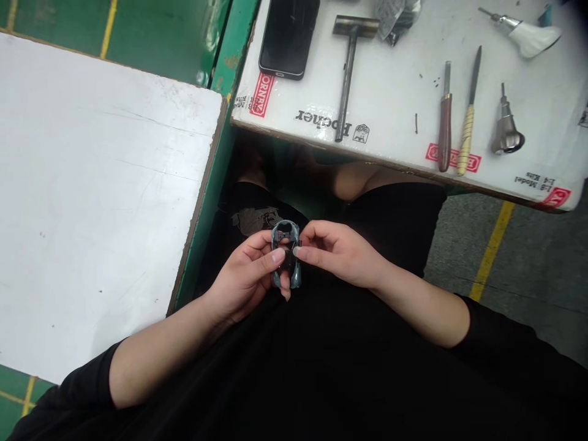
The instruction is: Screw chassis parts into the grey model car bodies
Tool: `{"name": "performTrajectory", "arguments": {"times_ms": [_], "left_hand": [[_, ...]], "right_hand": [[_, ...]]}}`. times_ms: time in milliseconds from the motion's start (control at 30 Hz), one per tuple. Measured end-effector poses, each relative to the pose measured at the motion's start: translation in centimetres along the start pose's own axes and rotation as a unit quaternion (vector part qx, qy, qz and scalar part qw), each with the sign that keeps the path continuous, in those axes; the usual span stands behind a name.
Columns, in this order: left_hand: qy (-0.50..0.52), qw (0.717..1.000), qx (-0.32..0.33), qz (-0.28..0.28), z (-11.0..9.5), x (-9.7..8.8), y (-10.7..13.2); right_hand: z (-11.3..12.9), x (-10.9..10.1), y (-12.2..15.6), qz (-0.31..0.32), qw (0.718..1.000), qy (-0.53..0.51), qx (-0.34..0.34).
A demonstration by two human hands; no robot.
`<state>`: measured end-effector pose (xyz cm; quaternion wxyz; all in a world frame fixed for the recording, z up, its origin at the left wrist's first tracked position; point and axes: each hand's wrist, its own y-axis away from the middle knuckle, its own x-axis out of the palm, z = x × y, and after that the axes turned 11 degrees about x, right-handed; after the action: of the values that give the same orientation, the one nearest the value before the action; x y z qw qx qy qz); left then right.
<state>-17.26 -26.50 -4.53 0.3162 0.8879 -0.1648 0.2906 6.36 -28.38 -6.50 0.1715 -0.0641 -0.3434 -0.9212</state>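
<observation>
A small grey-blue model car body (286, 254) is held over my lap, in front of my black shirt. My left hand (245, 275) is curled around its left side, thumb across the middle. My right hand (337, 250) pinches the body from the right, its fingertips meeting the left thumb on the part. Both hands are closed on it. The lower end of the part is partly hidden by my fingers.
A white board (92, 196) covers the green bench at left. On the white cardboard sheet (395, 98) ahead lie a black phone (288, 37), a metal T-shaped hammer (350, 67), a brown-handled tool (444, 122), a yellow-handled file (467, 131) and two metal-tipped tools (506, 125).
</observation>
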Motion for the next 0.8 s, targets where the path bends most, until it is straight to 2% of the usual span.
{"name": "performTrajectory", "arguments": {"times_ms": [133, 433, 600, 667, 700, 733, 800], "left_hand": [[0.007, 1.0, -0.009, 0.006, 0.0, 0.0, 0.0], [0.006, 1.0, -0.012, 0.01, 0.3, 0.0, 0.0], [0.002, 1.0, -0.018, 0.002, -0.1, 0.1, 0.2], [-0.017, 0.999, -0.019, -0.027, -0.4, 0.2, 0.2], [-0.027, 0.999, -0.017, -0.04, -0.6, 0.2, 0.2], [-0.034, 0.998, -0.017, -0.049, -0.8, 0.2, 0.2], [-0.049, 0.997, -0.017, -0.063, -1.0, 0.2, 0.1]], "right_hand": [[-0.1, 0.0, -0.1, 0.005, 0.999, -0.029, -0.02], [-0.2, -0.1, -0.2, -0.022, 1.0, 0.004, -0.005], [0.0, -0.3, -0.1, -0.043, 0.999, 0.005, -0.028], [0.7, -1.3, 0.3, -0.102, 0.992, 0.039, -0.06], [1.1, -2.1, 0.6, -0.152, 0.982, 0.07, -0.084], [1.6, -3.0, 1.0, -0.212, 0.965, 0.108, -0.111], [2.7, -5.3, 1.7, -0.346, 0.903, 0.196, -0.165]]}}
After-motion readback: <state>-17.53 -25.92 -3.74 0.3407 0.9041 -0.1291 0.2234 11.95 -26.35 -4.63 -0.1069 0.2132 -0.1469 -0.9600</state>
